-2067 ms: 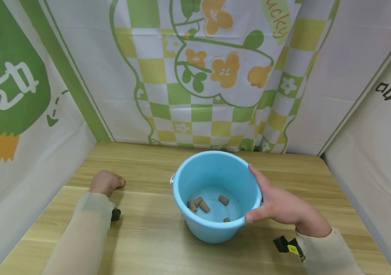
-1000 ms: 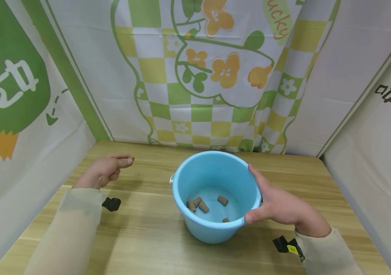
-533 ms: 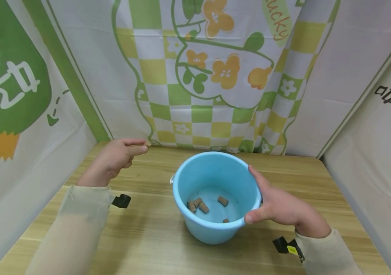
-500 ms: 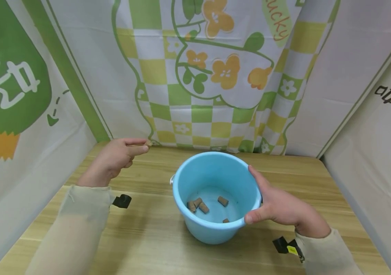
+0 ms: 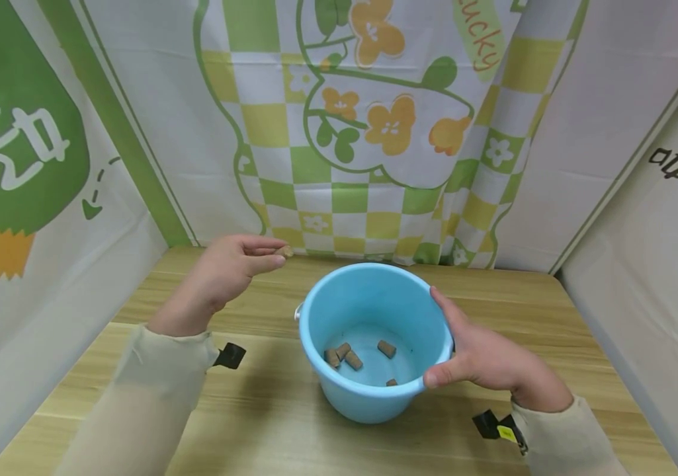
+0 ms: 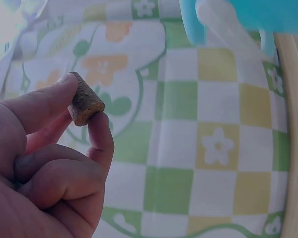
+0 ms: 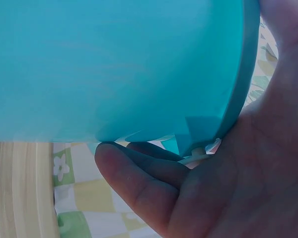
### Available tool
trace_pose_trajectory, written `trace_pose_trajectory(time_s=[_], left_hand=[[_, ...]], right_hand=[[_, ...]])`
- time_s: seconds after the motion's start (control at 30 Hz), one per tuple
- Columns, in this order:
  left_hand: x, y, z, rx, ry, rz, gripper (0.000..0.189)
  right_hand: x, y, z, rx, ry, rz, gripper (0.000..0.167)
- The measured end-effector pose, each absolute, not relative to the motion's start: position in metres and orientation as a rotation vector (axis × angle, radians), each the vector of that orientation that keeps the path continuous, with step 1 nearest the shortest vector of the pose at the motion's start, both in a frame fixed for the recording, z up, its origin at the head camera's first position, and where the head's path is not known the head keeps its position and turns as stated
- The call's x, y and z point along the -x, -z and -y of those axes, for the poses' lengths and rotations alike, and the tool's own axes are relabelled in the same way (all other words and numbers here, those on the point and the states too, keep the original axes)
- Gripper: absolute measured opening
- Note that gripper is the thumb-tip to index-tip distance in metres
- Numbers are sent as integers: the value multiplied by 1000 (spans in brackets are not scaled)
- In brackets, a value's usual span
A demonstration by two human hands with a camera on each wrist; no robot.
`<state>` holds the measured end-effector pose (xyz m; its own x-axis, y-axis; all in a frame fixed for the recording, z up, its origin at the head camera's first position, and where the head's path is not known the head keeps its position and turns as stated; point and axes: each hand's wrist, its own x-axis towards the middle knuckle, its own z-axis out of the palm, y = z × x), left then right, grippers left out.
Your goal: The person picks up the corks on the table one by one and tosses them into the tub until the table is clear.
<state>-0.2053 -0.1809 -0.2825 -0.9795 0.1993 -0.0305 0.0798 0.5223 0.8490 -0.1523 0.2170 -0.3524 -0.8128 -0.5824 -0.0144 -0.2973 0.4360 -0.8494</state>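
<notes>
My left hand (image 5: 225, 277) pinches a small brown cork stopper (image 6: 85, 101) between thumb and fingertips. It hovers over the table, left of a light blue bucket (image 5: 368, 403) and apart from it. The cork's end (image 5: 285, 251) pokes past the fingertips in the head view. My right hand (image 5: 487, 350) grips the bucket's right rim, thumb at the front and fingers round the outside. On the bucket's floor lie several corks (image 5: 353, 359), most toward the left side. One near the front wall (image 5: 392, 382) is partly hidden by the rim.
The bucket stands upright on a wooden table (image 5: 279, 436). A white handle joint (image 5: 298, 311) sticks out at its left side. Printed cloth (image 5: 344, 211) hangs along the table's back edge, with white cloth walls on both sides.
My left hand has risen from the table's left side with the cork and moved right toward the bucket. The right hand and the bucket have stayed in place.
</notes>
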Motion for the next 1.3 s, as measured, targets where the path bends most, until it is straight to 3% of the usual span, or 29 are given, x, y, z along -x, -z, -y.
trace_pose_trajectory(time_s=[0.53,1.3], left_hand=[[183,278,126,-428,-1230,-2763,27],[176,283,99,-544,-1157,-2745,25]], right_hand=[[153,353,-217,763,1327,-2378,133],[153,351,-217,765,1326,-2379,133]])
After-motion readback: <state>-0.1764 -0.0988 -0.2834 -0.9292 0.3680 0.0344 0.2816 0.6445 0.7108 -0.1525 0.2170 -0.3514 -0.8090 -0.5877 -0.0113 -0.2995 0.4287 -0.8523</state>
